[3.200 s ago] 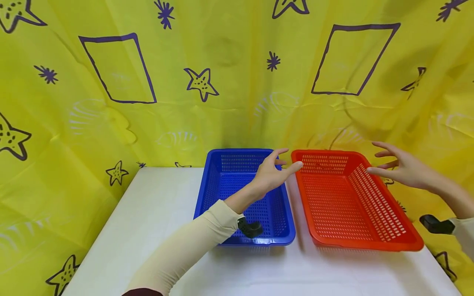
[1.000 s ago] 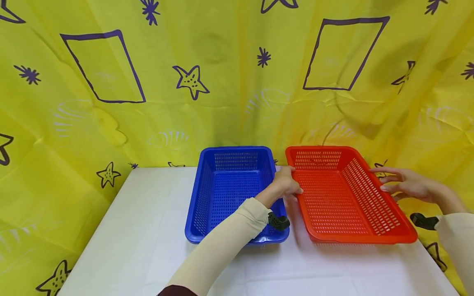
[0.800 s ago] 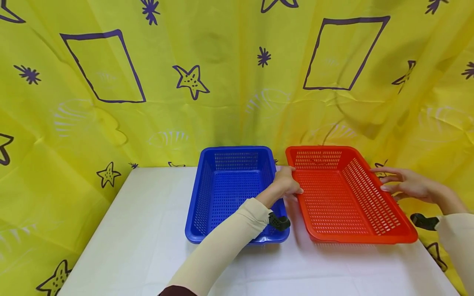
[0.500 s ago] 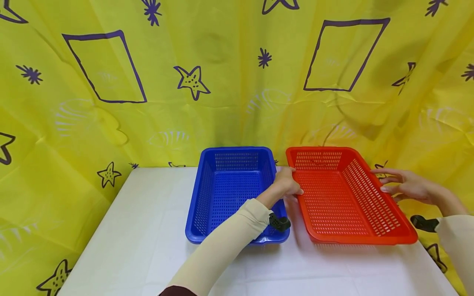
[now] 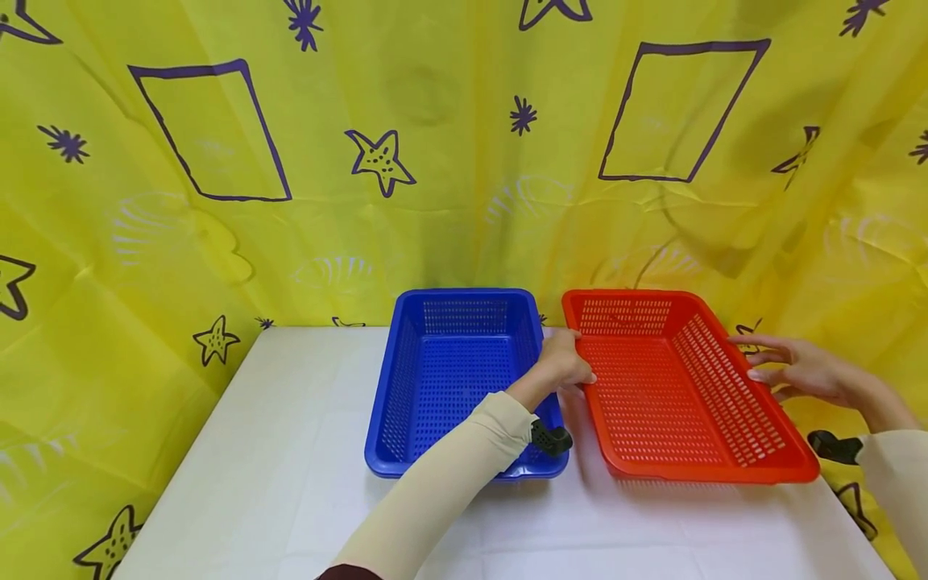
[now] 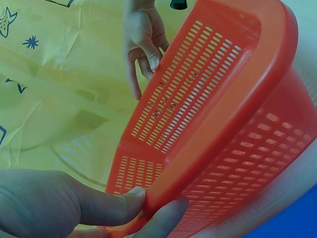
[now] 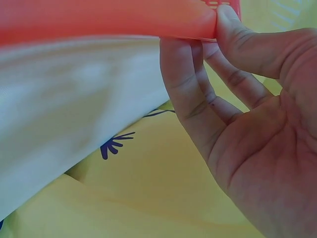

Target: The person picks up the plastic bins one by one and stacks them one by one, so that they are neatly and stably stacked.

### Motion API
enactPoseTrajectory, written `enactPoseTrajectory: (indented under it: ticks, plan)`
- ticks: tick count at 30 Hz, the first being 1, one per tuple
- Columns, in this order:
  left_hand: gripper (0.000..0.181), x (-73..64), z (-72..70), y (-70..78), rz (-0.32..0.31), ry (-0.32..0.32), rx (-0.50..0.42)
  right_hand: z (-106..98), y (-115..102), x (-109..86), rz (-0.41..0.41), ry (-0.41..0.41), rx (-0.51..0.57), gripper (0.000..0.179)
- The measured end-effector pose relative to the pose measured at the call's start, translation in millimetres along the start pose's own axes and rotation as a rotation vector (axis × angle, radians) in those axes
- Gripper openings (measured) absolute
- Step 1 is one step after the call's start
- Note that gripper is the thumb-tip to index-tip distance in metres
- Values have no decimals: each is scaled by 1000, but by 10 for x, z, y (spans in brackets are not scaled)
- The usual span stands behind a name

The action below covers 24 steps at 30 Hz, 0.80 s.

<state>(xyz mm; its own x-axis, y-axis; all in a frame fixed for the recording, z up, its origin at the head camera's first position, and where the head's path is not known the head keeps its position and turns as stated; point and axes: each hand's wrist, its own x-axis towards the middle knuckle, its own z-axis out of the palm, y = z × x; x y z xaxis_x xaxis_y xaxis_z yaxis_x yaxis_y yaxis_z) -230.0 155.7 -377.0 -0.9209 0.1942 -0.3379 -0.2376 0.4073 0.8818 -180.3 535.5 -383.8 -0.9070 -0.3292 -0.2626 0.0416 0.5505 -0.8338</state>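
A red plastic basket [image 5: 652, 395] with slotted walls sits on the right part of the white table. My left hand [image 5: 564, 360] grips its left rim near the far corner, and the left wrist view shows the thumb [image 6: 116, 206] over the rim with a finger against the outer wall. On the opposite side, my right hand [image 5: 812, 372] holds the right rim. In the right wrist view that hand's thumb [image 7: 233, 27] presses the edge from above while its fingers [image 7: 183, 89] reach beneath. No objects are visible inside the basket.
Just left of the red basket stands a blue basket [image 5: 464, 387], partly covered by my left forearm. Both rest on a white-covered table [image 5: 290, 435]. Behind and around the sides hangs a yellow curtain [image 5: 449, 217] with dark drawings.
Both hands, held above the baskets 3.2 s ago, have come down onto the red basket's rims and gripped them. Over the last second hands and baskets stay put; the head view shifts slightly.
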Motion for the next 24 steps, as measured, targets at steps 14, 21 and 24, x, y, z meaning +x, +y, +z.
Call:
enactPoseTrajectory:
  ticks: [14, 21, 24]
  plan:
    - [84, 40, 30, -36, 51, 0, 54, 36, 18, 2, 29, 30, -38, 59]
    - [82, 27, -18, -32, 39, -31, 27, 14, 56, 10, -8, 18, 0, 59]
    - [83, 26, -34, -42, 43, -39, 10, -14, 56, 15, -55, -14, 24, 62]
